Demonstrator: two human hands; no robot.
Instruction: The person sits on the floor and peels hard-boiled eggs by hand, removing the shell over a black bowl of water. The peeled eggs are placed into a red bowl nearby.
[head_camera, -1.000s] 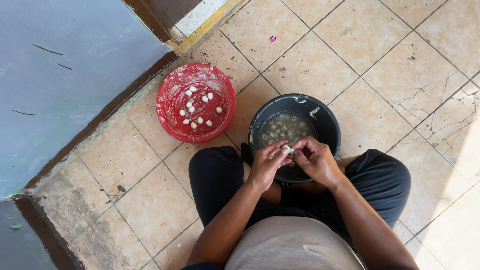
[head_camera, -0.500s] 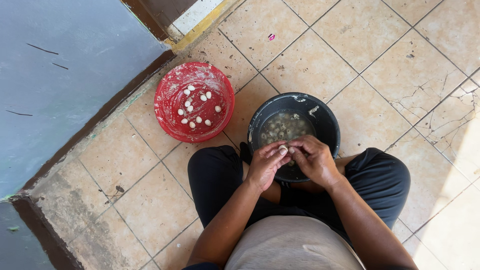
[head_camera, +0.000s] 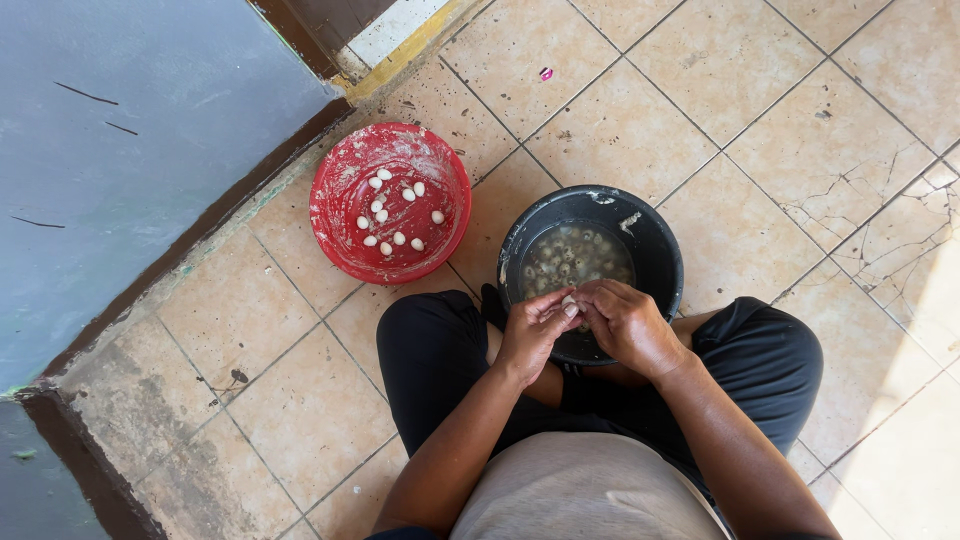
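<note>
Both hands meet over the near rim of a black bucket. The left hand (head_camera: 532, 330) and the right hand (head_camera: 625, 325) are brought together, fingertips pinched from both sides on one small pale egg-shaped piece (head_camera: 569, 301), which looks like a little boiled egg. Only a sliver of it shows between the fingers, so how much of its covering is on cannot be told.

The black bucket (head_camera: 655, 240) stands on the floor between the person's knees, its far wall away from the body. It holds cloudy water with many more small pale eggs (head_camera: 570, 258) lying under the surface.

To the left of the bucket, just beside it but not touching, sits a red basin (head_camera: 345, 235), wet and speckled inside. About a dozen white peeled eggs (head_camera: 393, 210) lie scattered on its bottom, mostly near the middle.

The person sits cross-legged in dark trousers (head_camera: 430, 350) and a beige top on a beige tiled floor (head_camera: 720, 90) with cracks at the right. A grey wall (head_camera: 120, 130) with a dark skirting runs along the left.
</note>
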